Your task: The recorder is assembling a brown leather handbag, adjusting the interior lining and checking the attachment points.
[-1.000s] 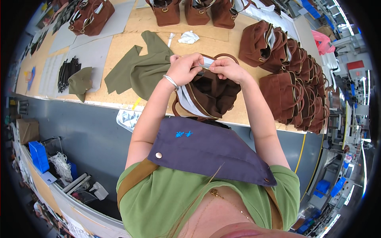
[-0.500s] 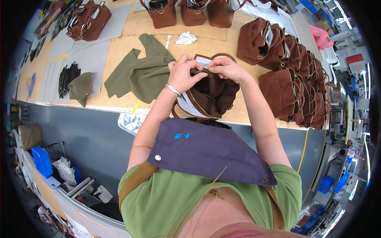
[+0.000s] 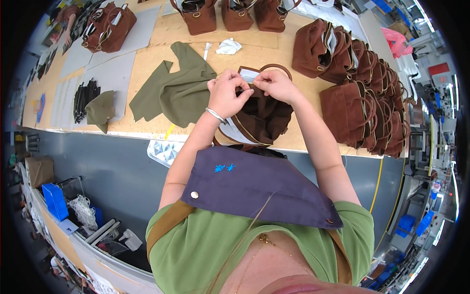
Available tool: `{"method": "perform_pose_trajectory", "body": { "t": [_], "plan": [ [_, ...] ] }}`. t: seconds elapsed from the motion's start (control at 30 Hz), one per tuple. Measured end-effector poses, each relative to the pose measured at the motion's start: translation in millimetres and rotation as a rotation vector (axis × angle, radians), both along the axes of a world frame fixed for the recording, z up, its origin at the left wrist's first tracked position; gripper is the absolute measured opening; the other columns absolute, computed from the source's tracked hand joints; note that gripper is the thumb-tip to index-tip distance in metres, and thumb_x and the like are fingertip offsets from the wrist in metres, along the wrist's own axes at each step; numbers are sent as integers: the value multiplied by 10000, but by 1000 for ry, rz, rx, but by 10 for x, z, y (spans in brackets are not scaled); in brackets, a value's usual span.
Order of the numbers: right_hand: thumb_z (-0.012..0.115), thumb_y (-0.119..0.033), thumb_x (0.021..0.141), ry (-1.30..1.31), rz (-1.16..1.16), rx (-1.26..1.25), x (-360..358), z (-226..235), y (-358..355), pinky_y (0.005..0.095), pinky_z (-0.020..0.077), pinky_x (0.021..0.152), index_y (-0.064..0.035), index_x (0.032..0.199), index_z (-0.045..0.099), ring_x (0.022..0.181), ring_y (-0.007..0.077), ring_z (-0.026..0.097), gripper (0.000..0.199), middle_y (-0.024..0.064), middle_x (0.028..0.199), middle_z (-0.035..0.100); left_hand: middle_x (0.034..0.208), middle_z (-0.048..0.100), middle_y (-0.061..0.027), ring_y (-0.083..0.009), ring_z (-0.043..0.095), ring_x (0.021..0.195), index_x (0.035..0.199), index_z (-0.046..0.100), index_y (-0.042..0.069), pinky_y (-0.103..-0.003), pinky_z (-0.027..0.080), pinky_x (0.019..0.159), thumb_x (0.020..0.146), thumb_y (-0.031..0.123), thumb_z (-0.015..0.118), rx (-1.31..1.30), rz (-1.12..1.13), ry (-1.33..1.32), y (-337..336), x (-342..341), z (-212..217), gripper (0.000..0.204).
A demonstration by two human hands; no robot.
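Note:
A brown handbag stands open at the near edge of the table, its dark lining and gold zipper edge showing. At the far end of its mouth my left hand is closed, thumb and fingers pinching the zippered rim. Close beside it, my right hand pinches the same rim. The fingertips almost meet, and the exact bit between them is hidden. A round brown handle rises behind my right hand. Olive green cloth lies left of my left hand.
Finished-looking brown handbags stand in rows at the right, with several more along the far side. A crumpled white scrap lies beyond my hands. Black strips and a small olive piece lie left. Another person's arm shows far left.
My right hand has shifted slightly left toward my left hand, and the gold zipper stretch between them is now mostly covered. The bag stays in place.

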State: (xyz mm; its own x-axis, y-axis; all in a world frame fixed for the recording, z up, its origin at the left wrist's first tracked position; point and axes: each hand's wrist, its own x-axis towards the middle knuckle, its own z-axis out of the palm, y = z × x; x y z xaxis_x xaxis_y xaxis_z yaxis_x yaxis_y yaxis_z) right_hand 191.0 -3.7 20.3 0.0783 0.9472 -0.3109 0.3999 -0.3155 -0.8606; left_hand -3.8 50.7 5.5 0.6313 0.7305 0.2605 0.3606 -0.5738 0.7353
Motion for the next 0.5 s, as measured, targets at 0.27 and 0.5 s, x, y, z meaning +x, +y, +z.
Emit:
{"method": "perform_pose_trajectory", "body": {
  "t": [0.27,0.5],
  "plan": [
    [578,-162,912,224,-2,-119,69,128,-19,183,407,544,-27,957,690,620,37,532,181,-42,726,601,960,576,-17,-194,578,916,794,682,119,-368,310,886,749,319,754,-65,33,53,30,3,16,217],
    [659,-147,848,241,13,-70,83,99,-36,215,452,583,-1,946,706,642,65,566,182,-3,781,648,916,582,-7,-197,583,872,789,667,126,-350,320,865,742,324,739,-97,62,87,11,28,68,216]
  ]
}}
